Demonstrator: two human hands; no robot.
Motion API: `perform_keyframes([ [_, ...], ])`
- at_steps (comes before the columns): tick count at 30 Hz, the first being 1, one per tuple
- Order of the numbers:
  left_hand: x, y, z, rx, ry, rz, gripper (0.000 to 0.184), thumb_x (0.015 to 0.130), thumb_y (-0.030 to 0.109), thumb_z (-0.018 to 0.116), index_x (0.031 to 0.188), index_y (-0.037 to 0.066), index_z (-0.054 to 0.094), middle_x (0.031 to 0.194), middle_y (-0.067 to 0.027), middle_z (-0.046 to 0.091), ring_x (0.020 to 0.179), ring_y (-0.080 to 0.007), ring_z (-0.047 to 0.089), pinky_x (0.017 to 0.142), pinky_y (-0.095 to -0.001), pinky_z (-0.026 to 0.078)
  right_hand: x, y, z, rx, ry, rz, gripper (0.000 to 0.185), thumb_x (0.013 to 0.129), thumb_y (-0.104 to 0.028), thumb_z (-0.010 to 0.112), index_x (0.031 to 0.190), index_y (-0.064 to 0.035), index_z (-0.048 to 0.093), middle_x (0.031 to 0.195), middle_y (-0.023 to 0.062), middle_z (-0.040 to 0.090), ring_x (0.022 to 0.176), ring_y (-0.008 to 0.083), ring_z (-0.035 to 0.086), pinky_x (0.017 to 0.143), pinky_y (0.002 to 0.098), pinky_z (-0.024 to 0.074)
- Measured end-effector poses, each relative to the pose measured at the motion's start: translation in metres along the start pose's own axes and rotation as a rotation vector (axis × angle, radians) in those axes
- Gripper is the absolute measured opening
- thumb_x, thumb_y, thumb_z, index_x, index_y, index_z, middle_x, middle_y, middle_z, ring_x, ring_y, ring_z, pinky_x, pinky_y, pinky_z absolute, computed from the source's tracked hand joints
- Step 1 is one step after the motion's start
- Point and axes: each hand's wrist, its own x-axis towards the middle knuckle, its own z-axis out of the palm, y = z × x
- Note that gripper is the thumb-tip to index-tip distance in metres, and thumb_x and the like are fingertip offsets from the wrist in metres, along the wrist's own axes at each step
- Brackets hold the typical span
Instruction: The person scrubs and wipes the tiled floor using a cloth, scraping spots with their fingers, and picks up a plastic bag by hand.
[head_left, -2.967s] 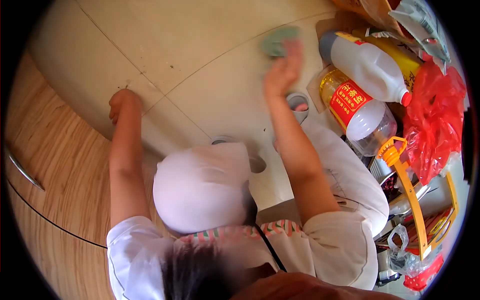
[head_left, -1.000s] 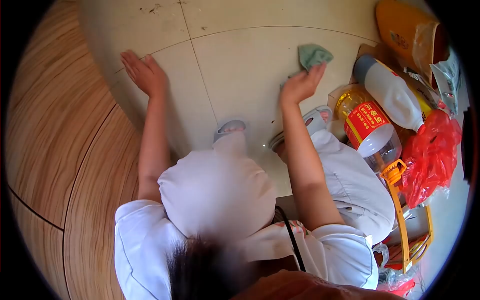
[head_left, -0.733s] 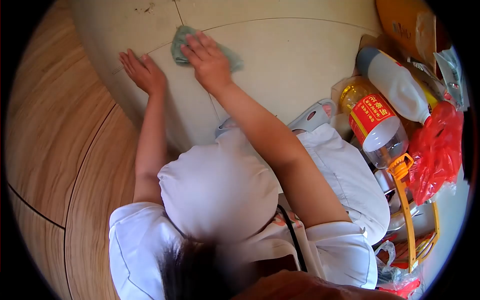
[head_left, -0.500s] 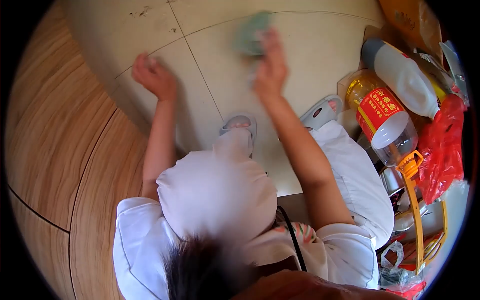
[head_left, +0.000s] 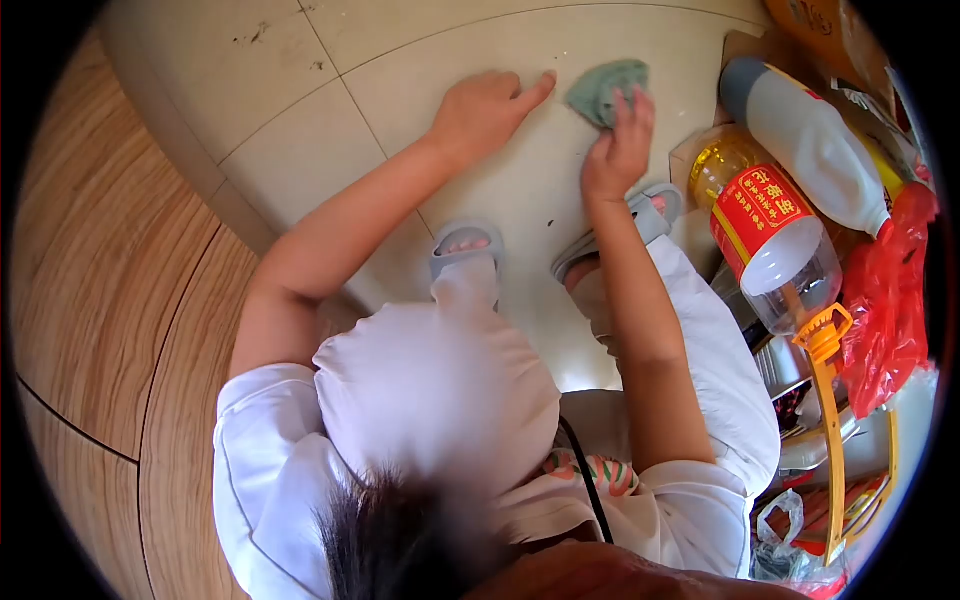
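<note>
A crumpled green cloth (head_left: 606, 92) lies on the tiled floor (head_left: 400, 105). My right hand (head_left: 620, 148) has its fingers closed on the cloth's near edge. To the left, my left hand (head_left: 485, 115) is low over the floor, apart from the cloth. Its index finger is stretched out to the right and the other fingers are bent; I see nothing held in it. Small pale specks are on the tile by that fingertip.
At right stand a large oil bottle (head_left: 765, 215) with a red label, a grey-white bottle (head_left: 805, 140) and a red plastic bag (head_left: 888, 300). Wood-grain panels (head_left: 110, 290) line the left. My slippered feet rest between my arms. Dark marks spot the upper-left tile.
My left hand has swung right and forward across the floor. My right hand and the cloth have shifted right and slightly nearer. My right-side slipper shows more fully.
</note>
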Motion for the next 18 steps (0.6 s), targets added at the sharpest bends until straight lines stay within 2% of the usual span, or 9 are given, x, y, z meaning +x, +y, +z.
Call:
perform_keyframes([
  [4, 0.005, 0.004, -0.003, 0.052, -0.024, -0.017, 0.058, 0.081, 0.015, 0.068, 0.138, 0.026, 0.060, 0.068, -0.0017, 0.051, 0.060, -0.0211, 0.057, 0.049, -0.0354, 0.049, -0.006, 0.008, -0.003, 0.003, 0.070, 0.144, 0.053, 0.076, 0.010, 0.050, 0.124, -0.0049, 0.067, 0.140, 0.0184, 0.056, 0.134, 0.0433, 0.048, 0.112, 0.0475, 0.0376],
  [10, 0.007, 0.004, -0.001, 0.112, -0.043, -0.036, 0.052, 0.089, 0.025, 0.068, 0.139, 0.028, 0.059, 0.066, -0.0005, 0.051, 0.058, -0.0186, 0.057, 0.047, -0.0343, 0.049, -0.006, 0.008, -0.003, -0.006, 0.093, 0.133, 0.052, 0.076, 0.010, 0.050, 0.123, -0.0052, 0.067, 0.139, 0.0181, 0.056, 0.133, 0.0435, 0.048, 0.111, 0.0478, 0.0386],
  [18, 0.006, 0.003, 0.002, 0.148, -0.011, -0.022, 0.050, 0.089, 0.025, 0.069, 0.138, 0.028, 0.060, 0.065, -0.0004, 0.051, 0.056, -0.0182, 0.057, 0.046, -0.0335, 0.049, -0.005, 0.010, 0.002, -0.058, 0.136, 0.083, 0.050, 0.076, 0.009, 0.049, 0.122, -0.0041, 0.068, 0.136, 0.0202, 0.058, 0.130, 0.0453, 0.051, 0.109, 0.0487, 0.0407],
])
